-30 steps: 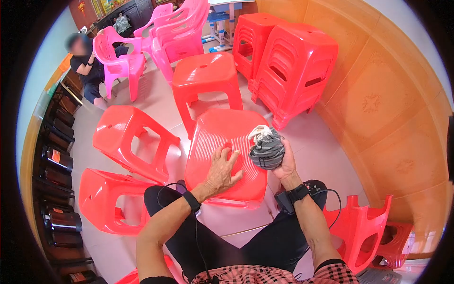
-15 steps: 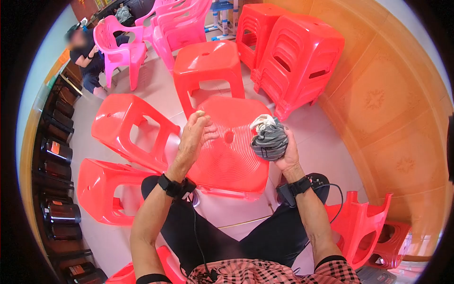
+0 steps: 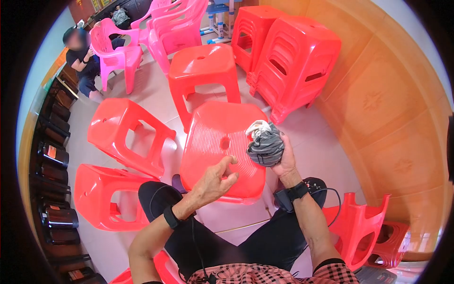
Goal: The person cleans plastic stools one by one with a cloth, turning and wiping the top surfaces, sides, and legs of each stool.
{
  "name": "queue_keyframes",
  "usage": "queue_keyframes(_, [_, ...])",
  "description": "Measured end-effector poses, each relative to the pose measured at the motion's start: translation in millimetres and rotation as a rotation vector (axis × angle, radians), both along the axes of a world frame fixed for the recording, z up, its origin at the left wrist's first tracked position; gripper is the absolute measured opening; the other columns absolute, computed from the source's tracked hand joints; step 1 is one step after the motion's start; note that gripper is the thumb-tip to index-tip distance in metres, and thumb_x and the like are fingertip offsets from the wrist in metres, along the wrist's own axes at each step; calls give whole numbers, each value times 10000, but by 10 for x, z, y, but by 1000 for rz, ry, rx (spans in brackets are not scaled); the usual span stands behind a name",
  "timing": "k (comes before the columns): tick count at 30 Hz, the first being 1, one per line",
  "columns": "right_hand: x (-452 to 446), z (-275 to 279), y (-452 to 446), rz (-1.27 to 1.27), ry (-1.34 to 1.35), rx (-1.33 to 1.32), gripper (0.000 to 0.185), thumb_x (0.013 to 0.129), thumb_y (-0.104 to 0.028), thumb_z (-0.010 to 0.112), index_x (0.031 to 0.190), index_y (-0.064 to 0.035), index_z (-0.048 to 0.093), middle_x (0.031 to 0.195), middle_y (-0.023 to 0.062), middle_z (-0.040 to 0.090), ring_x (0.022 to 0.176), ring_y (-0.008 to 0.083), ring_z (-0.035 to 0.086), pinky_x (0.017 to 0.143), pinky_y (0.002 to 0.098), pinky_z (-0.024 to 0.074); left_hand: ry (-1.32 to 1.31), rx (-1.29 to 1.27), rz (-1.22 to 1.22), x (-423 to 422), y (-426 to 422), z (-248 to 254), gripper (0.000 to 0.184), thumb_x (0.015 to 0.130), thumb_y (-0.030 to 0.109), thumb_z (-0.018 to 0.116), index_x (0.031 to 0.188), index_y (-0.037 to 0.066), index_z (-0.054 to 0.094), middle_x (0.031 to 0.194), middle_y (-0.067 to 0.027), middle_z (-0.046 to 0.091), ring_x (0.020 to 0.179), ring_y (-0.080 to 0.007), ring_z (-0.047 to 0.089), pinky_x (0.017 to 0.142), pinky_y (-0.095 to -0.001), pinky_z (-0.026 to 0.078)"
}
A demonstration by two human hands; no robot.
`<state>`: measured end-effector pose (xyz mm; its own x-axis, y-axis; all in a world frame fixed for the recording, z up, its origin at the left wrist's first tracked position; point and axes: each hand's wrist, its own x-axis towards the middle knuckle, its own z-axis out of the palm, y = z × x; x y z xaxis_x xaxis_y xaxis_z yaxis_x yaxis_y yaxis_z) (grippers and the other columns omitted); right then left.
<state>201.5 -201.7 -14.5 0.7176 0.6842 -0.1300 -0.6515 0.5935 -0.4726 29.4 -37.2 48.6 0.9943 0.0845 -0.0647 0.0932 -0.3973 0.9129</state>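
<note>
My right hand (image 3: 286, 163) is wrapped round the right side of a bunched-up cloth (image 3: 266, 147), grey and striped, with a crumpled white part on top. The cloth is over the right side of a red plastic stool (image 3: 203, 137) between my knees. My left hand (image 3: 216, 179) is over the stool's near left edge, palm partly turned down. Its index finger and thumb are apart, and the other fingers are mostly hidden. A small pale yellowish patch shows at the index fingertip; I cannot tell what it is.
More red stools stand left (image 3: 124, 130), lower left (image 3: 97, 196) and ahead (image 3: 202, 66). Stacked red stools (image 3: 302, 59) are by the wooden wall panel (image 3: 388, 94). Pink chairs (image 3: 175, 28) and a seated person (image 3: 80, 59) are at the back. A red stool (image 3: 357, 227) is at my right.
My left hand has come down and right, from raised beside the stool's far left to over its near edge, turning sideways. The right hand still holds the cloth. The view has shifted slightly.
</note>
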Motion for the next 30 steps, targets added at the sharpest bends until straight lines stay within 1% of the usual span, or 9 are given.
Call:
queue_keyframes(2, [33,-48,-16,28,-2,-22,397,950,-309,376,1224,-49,499,1155,131,601,1035,260,596,940,419,466,3,1,-5,-24,-30,-46,337,883,119,547,1171,-9,429,742,-48,514,696,-107,524,675,-276,453])
queue_keyframes(6, [-19,24,8,10,-36,-4,396,951,-309,376,1221,-46,499,1153,131,603,1032,259,598,937,416,469,37,-14,30,-31,20,-65,359,886,123,547,1196,-1,415,743,-45,515,716,-111,527,691,-272,452])
queue_keyframes(9, [-1,3,9,-9,-3,-28,400,955,-314,368,1226,-49,495,1156,133,599,1044,259,593,938,416,470,-62,-119,103,27,91,-78,369,892,162,553,1195,-9,431,756,-65,568,683,-143,541,649,-301,453])
queue_keyframes(12, [23,-82,13,-9,-85,9,408,959,-325,363,1230,-49,492,1160,135,596,1049,260,591,942,419,467,-163,-177,247,144,236,22,383,921,215,516,1224,5,417,792,-65,576,753,-164,579,723,-296,468])
queue_keyframes(14, [14,-70,7,-11,-77,-3,414,958,-331,363,1234,-49,490,1165,135,594,1049,261,590,942,418,468,-193,-369,380,190,307,180,428,946,297,454,1249,0,399,810,-87,595,833,-178,604,804,-304,472])
queue_keyframes(17, [-6,-17,4,-12,-76,-22,422,955,-341,371,1227,-44,497,1159,133,598,1038,259,595,937,413,471,-302,-371,417,209,335,317,485,956,358,397,1264,-16,381,851,-119,622,864,-195,618,842,-321,473])
queue_keyframes(22, [23,-12,13,25,-10,-46,422,941,-352,409,1168,-23,545,1093,132,631,971,254,624,915,398,484,-279,-443,400,199,350,400,486,978,333,363,1311,-18,326,876,-145,616,902,-229,606,886,-353,445])
queue_keyframes(25, [28,-26,18,22,-25,-20,415,944,-340,401,1175,-24,540,1105,135,626,984,258,617,914,398,483,-219,-403,376,255,351,370,481,981,324,354,1314,-21,324,832,-127,610,860,-203,605,872,-337,445])
queue_keyframes(30, [22,-4,32,-22,-22,-62,397,951,-267,330,1244,-40,471,1150,125,591,1035,238,588,921,396,474,-186,-145,307,283,205,434,420,949,186,435,1311,-10,346,744,-60,594,745,-130,584,782,-283,448])
